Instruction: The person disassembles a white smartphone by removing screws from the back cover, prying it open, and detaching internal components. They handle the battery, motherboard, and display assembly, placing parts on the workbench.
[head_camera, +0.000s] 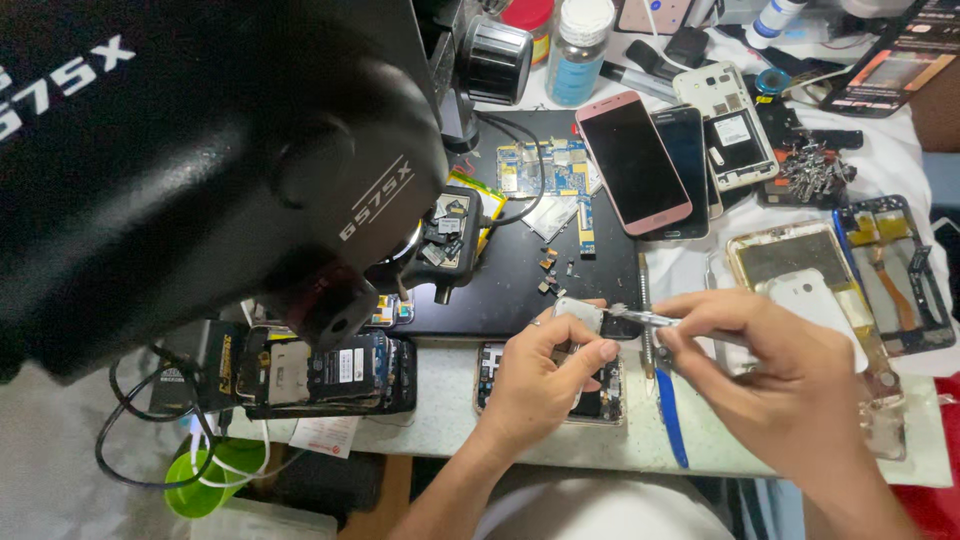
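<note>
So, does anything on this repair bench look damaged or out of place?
Mostly expected clutter. The opened phone at the left juts over the bench edge, and loose small parts lie scattered on the black mat.

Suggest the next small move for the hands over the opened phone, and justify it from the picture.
Probably ease the tweezers in the right hand gently under the small metal part that the left hand pinches: their tips already meet its edge above the opened phone.

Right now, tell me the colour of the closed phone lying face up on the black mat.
Pink phone, dark screen; head view.
</note>
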